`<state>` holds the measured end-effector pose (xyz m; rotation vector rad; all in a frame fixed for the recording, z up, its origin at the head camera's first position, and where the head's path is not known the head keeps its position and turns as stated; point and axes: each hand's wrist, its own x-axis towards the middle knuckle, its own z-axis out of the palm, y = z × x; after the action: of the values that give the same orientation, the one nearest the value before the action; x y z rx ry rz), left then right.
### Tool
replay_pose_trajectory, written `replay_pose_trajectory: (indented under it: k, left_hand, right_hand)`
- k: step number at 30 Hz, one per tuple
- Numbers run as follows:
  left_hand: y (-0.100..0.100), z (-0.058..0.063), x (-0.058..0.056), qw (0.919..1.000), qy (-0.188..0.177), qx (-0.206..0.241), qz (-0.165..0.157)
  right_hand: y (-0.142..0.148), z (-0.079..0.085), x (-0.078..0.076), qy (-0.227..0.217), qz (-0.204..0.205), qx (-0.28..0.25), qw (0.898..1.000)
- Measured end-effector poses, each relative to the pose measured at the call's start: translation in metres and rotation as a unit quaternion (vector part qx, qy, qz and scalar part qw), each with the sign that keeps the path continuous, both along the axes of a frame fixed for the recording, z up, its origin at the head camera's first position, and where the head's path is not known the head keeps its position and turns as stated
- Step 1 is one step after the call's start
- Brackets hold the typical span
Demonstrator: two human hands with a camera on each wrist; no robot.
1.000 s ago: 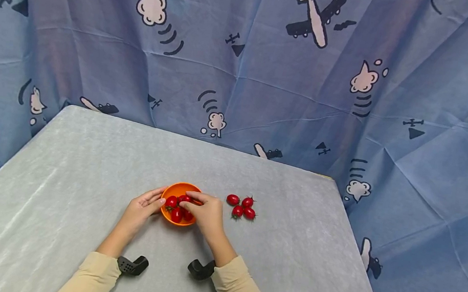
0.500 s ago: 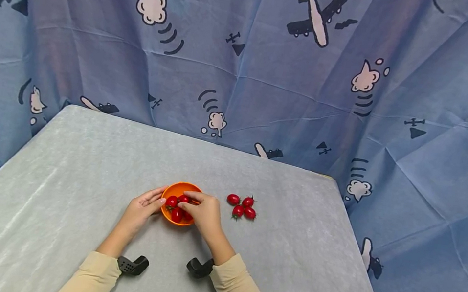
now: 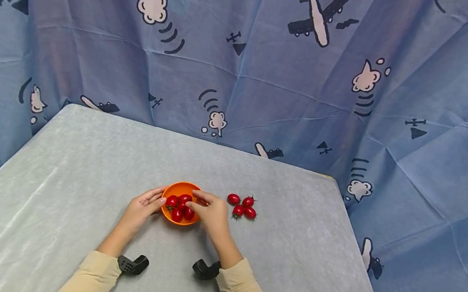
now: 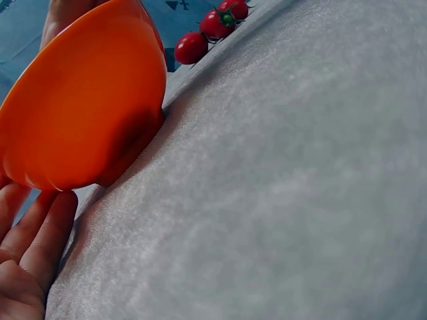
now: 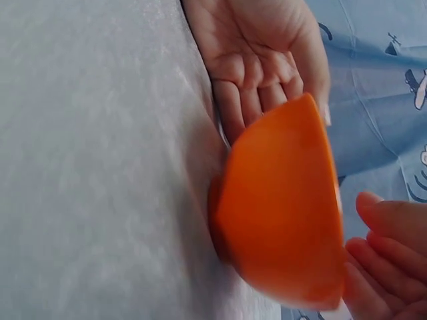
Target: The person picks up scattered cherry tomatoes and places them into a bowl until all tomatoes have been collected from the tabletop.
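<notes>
An orange bowl (image 3: 177, 189) stands on the table with several red cherry tomatoes (image 3: 177, 215) inside. My left hand (image 3: 138, 210) holds the bowl from its left, thumb at the rim and fingers against the outer wall; in the right wrist view those fingers lie along the bowl's side. Over the right rim is my right hand (image 3: 212, 214), thumb and index finger apart. The right wrist view shows nothing between its thumb and fingers (image 5: 390, 267). To the right of that hand, several loose cherry tomatoes (image 3: 238, 210) lie close together on the table.
A light grey cloth covers the table (image 3: 95, 157). Behind and to the right hangs a blue curtain (image 3: 246, 54) printed with airplanes and clouds. Black camera mounts (image 3: 132, 265) sit at both wrists, below the sleeves' cuffs.
My right hand has drawn back to the right from the middle of the bowl, its thumb and index finger parted, uncovering more of the tomatoes inside. My left hand stays at the rim.
</notes>
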<state>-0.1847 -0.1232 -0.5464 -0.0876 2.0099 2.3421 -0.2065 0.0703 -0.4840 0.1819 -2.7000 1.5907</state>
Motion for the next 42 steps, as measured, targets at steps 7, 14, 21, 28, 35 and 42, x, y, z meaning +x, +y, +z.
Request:
replay_pose_trajectory:
  k: [7,14,21,28,35,42]
  left_hand:
    - [0.0,0.0,-0.001,1.0,0.0,0.003,-0.001]
    - [-0.001,0.0,-0.001,1.0,-0.004,0.001,-0.004]
    - [0.0,-0.001,-0.002,1.0,-0.007,0.002,-0.003]
    - [0.0,0.001,-0.002,1.0,-0.007,0.003,-0.001]
    - [0.001,0.0,-0.002,0.9999,-0.012,0.005,-0.002]
    - [0.001,0.001,-0.001,0.9999,-0.013,0.003,-0.002]
  right_hand:
    - [0.018,0.005,0.0,0.005,-0.013,-0.056,0.998]
    - [0.033,0.005,0.0,-0.011,-0.044,-0.061,0.997]
    - [0.048,0.004,-0.001,-0.017,-0.069,-0.07,0.995]
    - [0.062,-0.001,-0.003,-0.004,-0.102,-0.043,0.994]
    - [0.072,-0.004,-0.002,0.0,-0.129,-0.034,0.991]
    - [0.084,-0.007,0.0,-0.005,-0.143,-0.041,0.989]
